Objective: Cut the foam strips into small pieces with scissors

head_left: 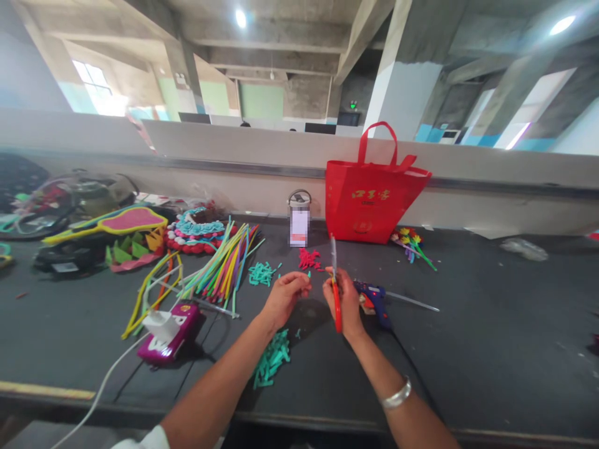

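Observation:
My left hand [286, 298] is closed in a pinch, a small teal piece [309, 274] poking up from its fingertips. Scissors [336, 302] with orange-red handles are gripped in my right hand [349, 302], their blades pointing upward. The two hands are a short way apart. Beneath my left forearm lies a pile of cut teal pieces [274, 357]. A smaller heap of teal bits [262, 273] and a heap of red bits [309, 258] lie beyond my hands. Just right of my right hand rests a blue glue gun [374, 298] with a clear glue stick in it.
A phone [299, 226] stands upright at the back, beside a red bag [374, 199]. Colourful stems [222, 268] are bundled to the left, near a purple power strip [171, 337] with a white plug and cable. Small craft flowers [412, 243] lie right of the bag.

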Demonstrator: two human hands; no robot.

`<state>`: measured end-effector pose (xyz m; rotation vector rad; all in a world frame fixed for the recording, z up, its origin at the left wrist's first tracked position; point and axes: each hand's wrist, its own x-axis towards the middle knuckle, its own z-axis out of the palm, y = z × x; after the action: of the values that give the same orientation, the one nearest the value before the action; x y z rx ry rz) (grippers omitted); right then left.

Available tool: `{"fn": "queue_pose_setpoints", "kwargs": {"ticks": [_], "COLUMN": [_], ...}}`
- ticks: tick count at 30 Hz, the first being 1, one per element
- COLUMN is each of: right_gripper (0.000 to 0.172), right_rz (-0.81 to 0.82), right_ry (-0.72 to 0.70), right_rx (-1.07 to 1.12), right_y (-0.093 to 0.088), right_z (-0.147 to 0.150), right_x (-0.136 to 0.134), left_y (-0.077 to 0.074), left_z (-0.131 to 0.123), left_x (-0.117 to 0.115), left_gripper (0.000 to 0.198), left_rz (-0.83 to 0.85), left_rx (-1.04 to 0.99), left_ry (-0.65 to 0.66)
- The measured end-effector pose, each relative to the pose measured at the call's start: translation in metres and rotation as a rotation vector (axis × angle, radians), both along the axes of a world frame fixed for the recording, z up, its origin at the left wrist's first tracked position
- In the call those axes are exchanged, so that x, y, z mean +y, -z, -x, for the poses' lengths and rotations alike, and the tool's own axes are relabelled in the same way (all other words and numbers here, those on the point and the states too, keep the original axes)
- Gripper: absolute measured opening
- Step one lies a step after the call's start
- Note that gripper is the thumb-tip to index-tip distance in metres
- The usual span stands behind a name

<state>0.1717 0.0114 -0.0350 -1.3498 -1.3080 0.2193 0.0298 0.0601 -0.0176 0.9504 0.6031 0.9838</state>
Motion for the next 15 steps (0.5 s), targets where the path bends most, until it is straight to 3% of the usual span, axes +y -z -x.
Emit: {"fn": "queue_pose_setpoints", "kwargs": {"ticks": [7,15], "right_gripper": [0.038,0.042], "right_rz": [0.16,0.224], "right_ry": [0.01,0.012], "right_rx": [-0.287,-0.413], "right_y": [0.004,0.005], "right_z": [0.011,0.014], "right_x": [-0.005,-0.008], "left_y": [-0.004,-0.002], "left_z": [0.002,0.003], "left_x": [0.005,0.006], "left_gripper": [0.015,0.014], "left_rz": [-0.024,-0.043], "left_rx": [-0.12,-0.138], "left_ry": [-0.174,-0.149]}}
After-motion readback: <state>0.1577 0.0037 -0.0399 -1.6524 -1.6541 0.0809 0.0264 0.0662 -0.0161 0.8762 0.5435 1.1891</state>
